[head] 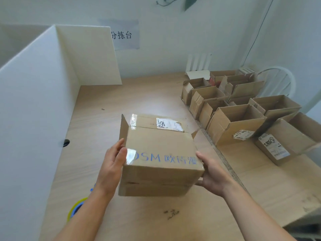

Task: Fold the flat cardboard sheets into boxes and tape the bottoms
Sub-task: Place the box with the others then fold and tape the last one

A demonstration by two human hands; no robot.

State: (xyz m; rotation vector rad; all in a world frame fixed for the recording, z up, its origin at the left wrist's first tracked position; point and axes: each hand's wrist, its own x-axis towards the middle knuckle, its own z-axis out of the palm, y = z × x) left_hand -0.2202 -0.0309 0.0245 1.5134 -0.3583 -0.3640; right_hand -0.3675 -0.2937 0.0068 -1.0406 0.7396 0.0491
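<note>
No way straight across: the box (159, 153) fills the gap btwn L hand (112, 164) and R hand (213, 174). Left of L hand: a strip of bare table (139, 98), then a tall white partition (34, 101) walls it off and turns across the far left corner. A tape roll (76, 208) sits by the L forearm. Ahead of both hands: open tabletop up to the wall. Right of R hand: short bare stretch, then crowded open boxes (234, 122) w/ flaps up block that side. Btwn the forearms: free, only small scraps (171, 213).
</note>
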